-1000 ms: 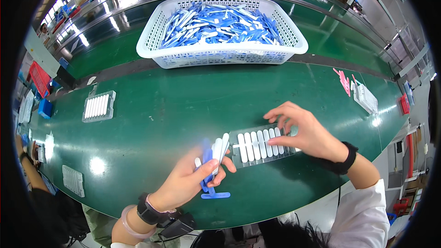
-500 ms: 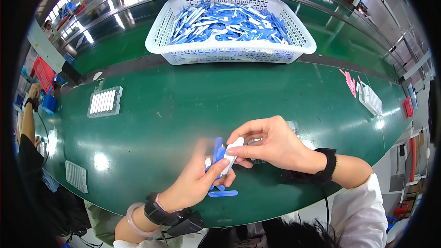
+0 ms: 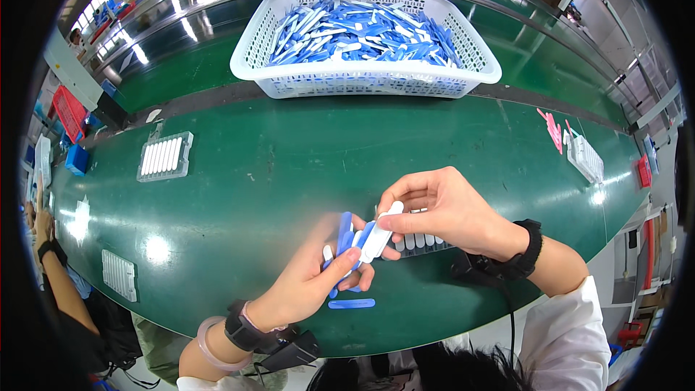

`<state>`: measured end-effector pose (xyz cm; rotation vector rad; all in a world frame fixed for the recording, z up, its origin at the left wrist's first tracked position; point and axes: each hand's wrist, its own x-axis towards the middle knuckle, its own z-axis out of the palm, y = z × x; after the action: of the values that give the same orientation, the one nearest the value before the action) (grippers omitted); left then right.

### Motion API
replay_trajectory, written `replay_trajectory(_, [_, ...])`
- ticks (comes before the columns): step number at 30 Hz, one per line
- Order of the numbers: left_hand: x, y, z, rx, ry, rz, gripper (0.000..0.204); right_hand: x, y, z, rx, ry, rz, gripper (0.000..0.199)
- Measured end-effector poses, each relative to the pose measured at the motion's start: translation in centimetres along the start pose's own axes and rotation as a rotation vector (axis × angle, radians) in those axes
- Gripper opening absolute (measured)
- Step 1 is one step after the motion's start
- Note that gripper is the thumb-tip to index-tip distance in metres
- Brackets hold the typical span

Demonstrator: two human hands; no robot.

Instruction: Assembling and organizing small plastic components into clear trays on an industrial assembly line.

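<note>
My left hand is closed around a loose bunch of flat, round-ended blue sticks and white sticks. My right hand pinches the top of the white sticks at the right side of that bunch, between thumb and fingers. Their lower ends still rest against my left fingers. Below the bunch, a single blue stick lies flat on the green table. Partly hidden under my right hand is a clear slotted tray with several white sticks in a row.
A white perforated basket full of blue and white sticks stands at the back. Slotted trays lie at the left, lower left and right. Pink sticks lie by the right one. Another person's forearm shows far left.
My right hand has shifted slightly right and up with the white sticks, which fan out more. More of the tray beneath it shows. The other person's arm at far left has moved.
</note>
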<state>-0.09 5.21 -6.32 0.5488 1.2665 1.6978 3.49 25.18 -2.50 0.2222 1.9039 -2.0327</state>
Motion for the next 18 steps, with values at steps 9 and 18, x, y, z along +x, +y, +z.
replay_trajectory(9, [-0.2,0.0,-0.2,-0.331,0.072,-0.002,0.035,-0.5,-0.5,-0.1,-0.353,0.2,-0.496,0.012])
replay_trajectory(18, [-0.3,-0.4,-0.3,-0.419,0.226,-0.042,0.039,-0.9,2.1,3.7,-1.449,0.069,-1.195,0.018])
